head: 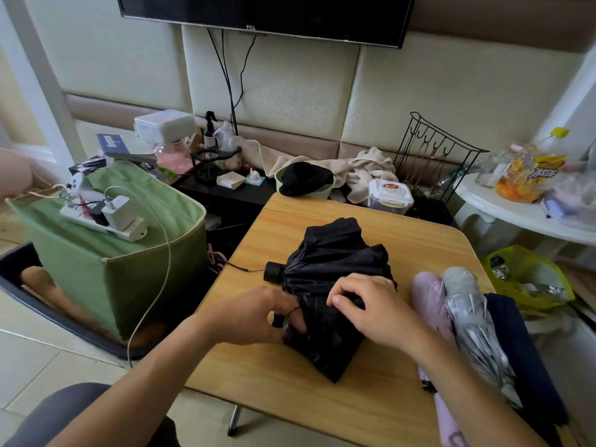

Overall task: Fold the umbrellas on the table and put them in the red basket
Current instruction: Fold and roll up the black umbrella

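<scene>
So we're mid-fold on the black umbrella [332, 285], which is lying on the wooden table [371, 411] with its handle [274, 271] poking out to the left and a thin wrist cord trailing off toward the table edge. The canopy is collapsed but loose — lots of baggy fabric bunched up at the far end.

The left hand [274, 317] has its fingers curled into the near end of the fabric, pinching it together, with what looks like the little strap looped by the fingers. The right hand [364, 304] sits on top of the bundle, fingers curled down onto the folds, holding them in place.

Just to the right there's a pile of three more: a lilac one [429, 301], a silver one [474, 324] and a navy one [522, 350], all lying side by side and touching.

My guess for the next move: roll the fabric tight around the shaft and wrap the strap round so it stays shut. It'll spring loose if the right hand lifts too early.

No red basket anywhere I can see — only a green fabric bin [122, 253] off to the left with a power strip [103, 221] sitting on top.
</scene>
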